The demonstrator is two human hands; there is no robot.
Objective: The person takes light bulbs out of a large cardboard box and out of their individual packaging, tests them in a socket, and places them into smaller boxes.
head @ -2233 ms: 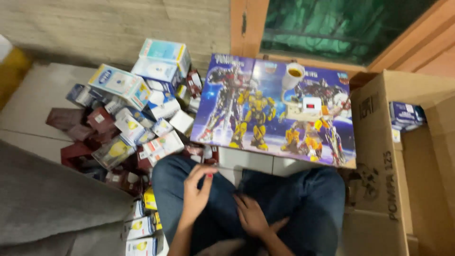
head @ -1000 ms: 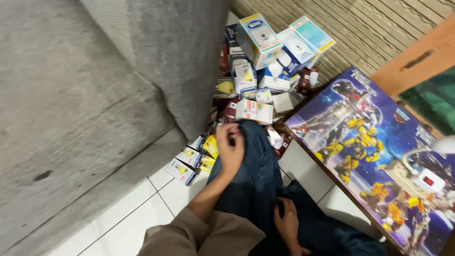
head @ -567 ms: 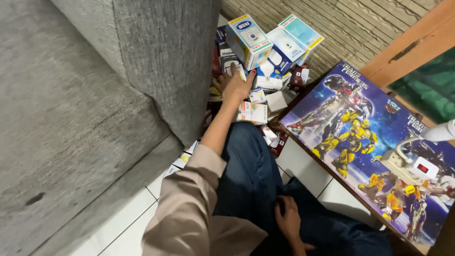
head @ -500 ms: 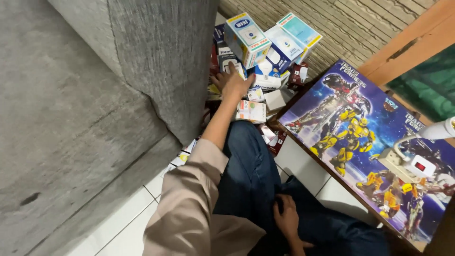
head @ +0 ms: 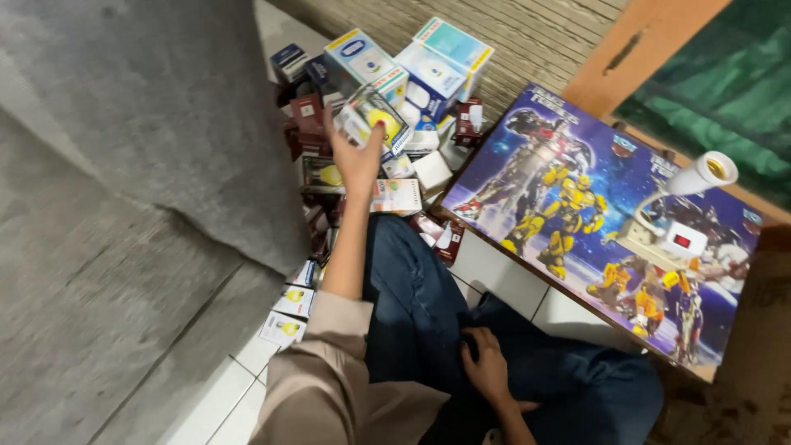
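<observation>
The left hand (head: 356,156) is lifted over the heap of small cartons (head: 362,124) beside the grey sofa (head: 148,165), fingers wrapped round a bulb box (head: 372,119) with a clear window. The box is raised clear of the pile and tilted, its long axis running from near-left to far-right. The right hand (head: 488,371) rests loosely on the lap, holding nothing, near the low tabletop (head: 527,165) with the robot picture.

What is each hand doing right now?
Left hand: closed on a small light bulb box, lifted over the box pile.
Right hand: holding nothing, resting on the jeans.
</observation>
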